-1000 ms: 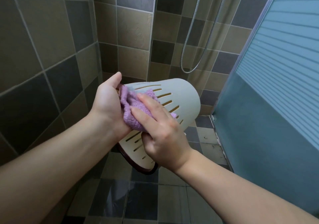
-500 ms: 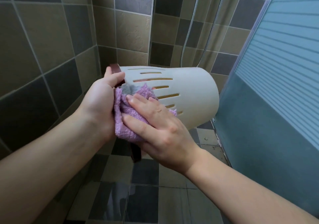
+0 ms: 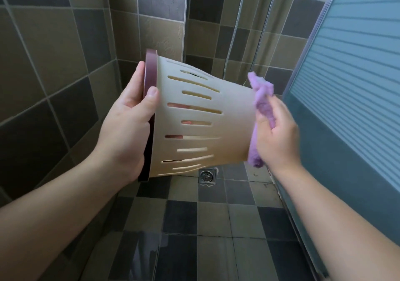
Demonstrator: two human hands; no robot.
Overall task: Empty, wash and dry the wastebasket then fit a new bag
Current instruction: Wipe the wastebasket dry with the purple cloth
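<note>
A cream wastebasket (image 3: 231, 116) with slotted sides and a maroon rim lies on its side in mid-air, rim to the left and base to the right. My left hand (image 3: 127, 127) grips the rim, thumb on the outer wall and fingers inside. My right hand (image 3: 277, 135) holds a purple cloth (image 3: 263, 105) against the basket's base. The base itself faces away and is hidden by the cloth and hand.
I stand in a tiled shower corner with brown and grey wall tiles. A square floor drain (image 3: 207, 175) sits below the basket. A metal shower hose (image 3: 258, 31) hangs at the back. A frosted glass door (image 3: 350, 81) closes off the right side.
The basket has turned so its rim points left. My right hand slid the cloth from the slotted side near the rim to the base. My left hand shifted its grip on the rim.
</note>
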